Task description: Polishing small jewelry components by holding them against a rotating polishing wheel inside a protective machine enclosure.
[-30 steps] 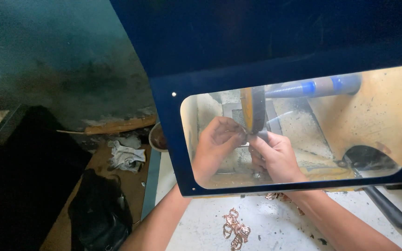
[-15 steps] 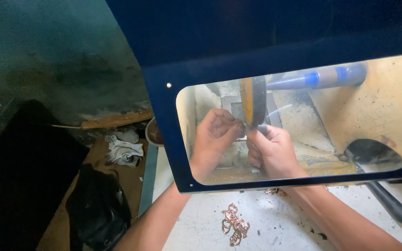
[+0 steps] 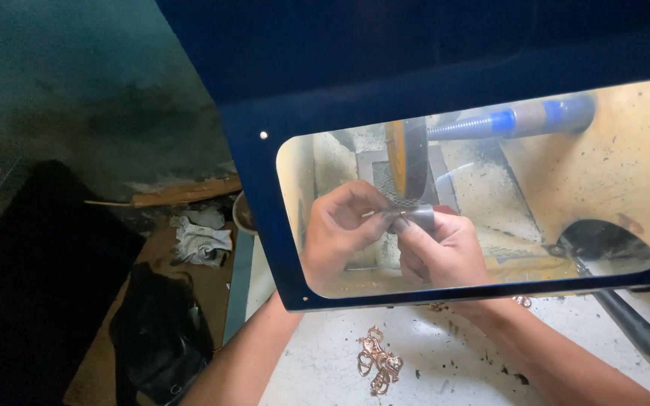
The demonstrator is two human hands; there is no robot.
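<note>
Behind the clear window of a dark blue hood (image 3: 265, 225), my left hand (image 3: 338, 234) and my right hand (image 3: 439, 250) pinch one small metal piece (image 3: 399, 216) between their fingertips. They hold it against the lower edge of a spinning yellow-rimmed wheel (image 3: 408, 159). The wheel sits on a grey and blue spindle (image 3: 513, 120) that runs to the right. The piece is mostly hidden by my fingers.
A small heap of copper-coloured metal pieces (image 3: 376, 362) lies on the white bench under the hood. A black-handled tool (image 3: 630, 323) lies at the right. On the floor to the left are a crumpled rag (image 3: 201, 239), a wooden strip (image 3: 186, 193) and a black bag (image 3: 161, 331).
Both hands have shifted slightly while staying together at the wheel. The camera view has drifted, so the hood sits a little further right.
</note>
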